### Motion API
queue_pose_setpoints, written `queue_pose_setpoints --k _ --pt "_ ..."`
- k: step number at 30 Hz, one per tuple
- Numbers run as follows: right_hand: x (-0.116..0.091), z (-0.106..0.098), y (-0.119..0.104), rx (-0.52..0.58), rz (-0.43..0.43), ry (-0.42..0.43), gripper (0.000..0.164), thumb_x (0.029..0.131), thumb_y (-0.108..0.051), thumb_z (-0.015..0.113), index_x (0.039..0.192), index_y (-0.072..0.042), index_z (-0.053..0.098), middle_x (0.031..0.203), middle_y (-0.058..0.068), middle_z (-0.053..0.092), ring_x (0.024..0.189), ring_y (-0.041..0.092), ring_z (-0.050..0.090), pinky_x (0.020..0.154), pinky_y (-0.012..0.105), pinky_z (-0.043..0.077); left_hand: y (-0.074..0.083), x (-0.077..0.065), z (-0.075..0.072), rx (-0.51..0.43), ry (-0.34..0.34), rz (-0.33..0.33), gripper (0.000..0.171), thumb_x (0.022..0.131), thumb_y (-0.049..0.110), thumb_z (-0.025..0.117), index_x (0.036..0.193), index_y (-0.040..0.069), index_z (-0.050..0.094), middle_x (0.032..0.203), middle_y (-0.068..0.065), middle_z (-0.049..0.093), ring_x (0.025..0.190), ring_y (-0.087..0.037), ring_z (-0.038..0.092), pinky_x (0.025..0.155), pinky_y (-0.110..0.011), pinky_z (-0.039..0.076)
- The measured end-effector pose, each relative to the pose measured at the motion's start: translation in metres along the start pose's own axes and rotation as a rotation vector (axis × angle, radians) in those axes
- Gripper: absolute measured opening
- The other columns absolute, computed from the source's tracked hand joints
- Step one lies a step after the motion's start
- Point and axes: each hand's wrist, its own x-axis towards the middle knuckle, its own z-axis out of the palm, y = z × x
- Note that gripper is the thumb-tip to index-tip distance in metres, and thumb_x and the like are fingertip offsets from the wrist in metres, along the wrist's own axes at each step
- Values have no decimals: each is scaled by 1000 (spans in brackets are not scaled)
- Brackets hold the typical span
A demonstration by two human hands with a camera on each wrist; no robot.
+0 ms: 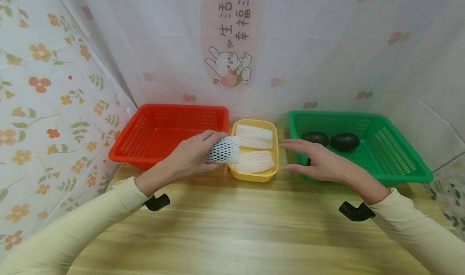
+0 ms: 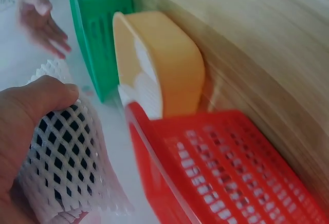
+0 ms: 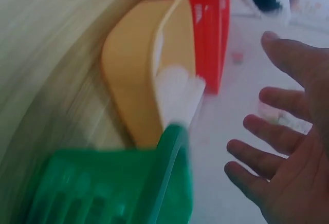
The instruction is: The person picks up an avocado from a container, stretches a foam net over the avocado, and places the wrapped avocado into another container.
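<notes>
My left hand (image 1: 197, 152) grips a white foam net sleeve (image 1: 222, 150) above the right end of the red basket. Through its mesh shows a dark avocado (image 2: 67, 141), and in the left wrist view my thumb lies across the net. At the green basket's left rim, my right hand (image 1: 317, 162) hovers with fingers spread and holds nothing. Two dark avocados (image 1: 345, 142) lie in the green basket (image 1: 385, 162), one partly behind that hand. Between the hands, a yellow tub (image 1: 254, 178) contains flat white foam net sleeves (image 1: 254, 162).
On the left stands the red basket (image 1: 168, 138), with the yellow tub close to its right side. All three containers stand along the back of the wooden table (image 1: 232, 226). A printed curtain (image 1: 276, 57) hangs behind them, and a flowered cloth (image 1: 47, 105) covers the left side.
</notes>
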Motion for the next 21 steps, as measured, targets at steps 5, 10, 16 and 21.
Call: queue_pose_setpoints --k 5,10,16,21 --pt "-20 -10 18 -17 56 -10 58 99 -30 69 149 -8 49 154 16 43 141 39 37 97 57 47 -15 -5 -5 4 -20 -75 88 77 26 91 150 17 42 134 -8 53 115 -25 53 84 -43 57" --pt "-36 -19 29 -68 73 -7 58 99 -28 69 148 -5 50 152 20 42 137 42 41 95 59 47 -28 -10 -12 -10 -34 -126 89 78 25 90 152 17 40 134 -9 52 115 -26 53 85 -45 57" --pt "-49 -27 41 -122 95 19 56 97 -23 72 145 -4 52 148 22 46 133 45 45 95 63 45 -42 -16 -22 1 -9 -148 88 78 26 89 151 17 41 131 -10 53 110 -26 55 81 -46 58" --pt "-53 -31 51 -132 93 22 55 97 -21 73 145 -3 53 146 23 48 130 46 46 93 63 45 -52 -21 -28 4 -6 -178 87 77 29 89 150 17 43 131 -10 54 109 -27 56 79 -46 58"
